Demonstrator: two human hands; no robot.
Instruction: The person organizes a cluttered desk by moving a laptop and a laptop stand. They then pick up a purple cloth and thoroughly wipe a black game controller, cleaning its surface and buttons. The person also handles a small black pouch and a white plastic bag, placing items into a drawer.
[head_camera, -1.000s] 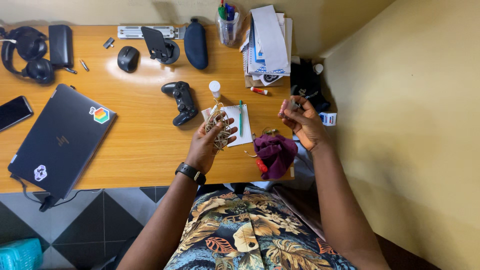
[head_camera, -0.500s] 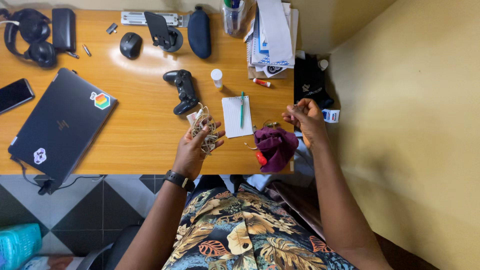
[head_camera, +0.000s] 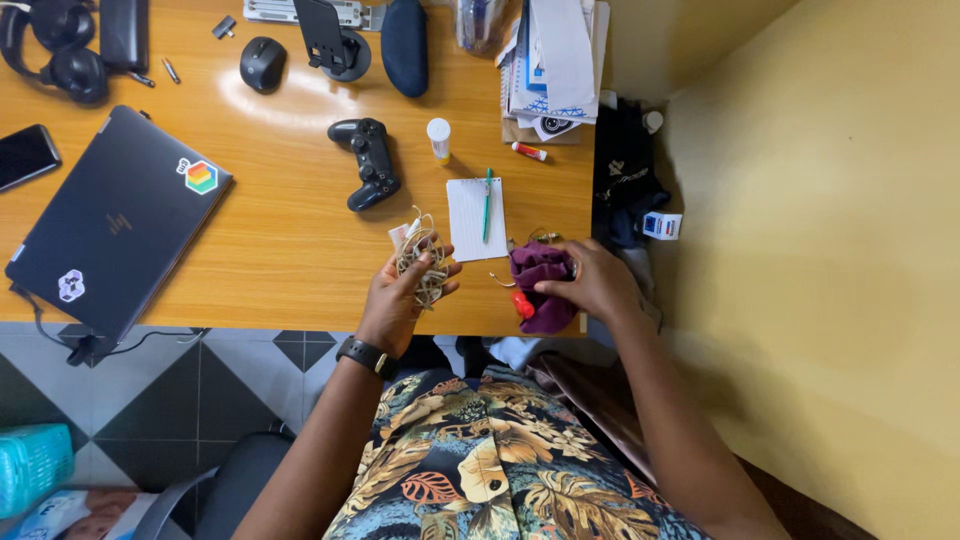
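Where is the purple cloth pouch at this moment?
In the head view, the purple cloth pouch lies at the desk's near right corner, under the right hand, beside the white notepad.

Scene evenly and fairly brightly lit, warm cast throughout. A pale oval of glare is seen on the counter (head_camera: 270, 240) just beside the black mouse (head_camera: 262, 63), on its near side; overhead light is suggested. Short, soft shadows are thrown close under the game controller (head_camera: 368, 162). Floor below the counter's near edge is rendered darker. Straight edges are bowed toward the frame's borders. Focus is held sharp across the counter; no motion blur noted.
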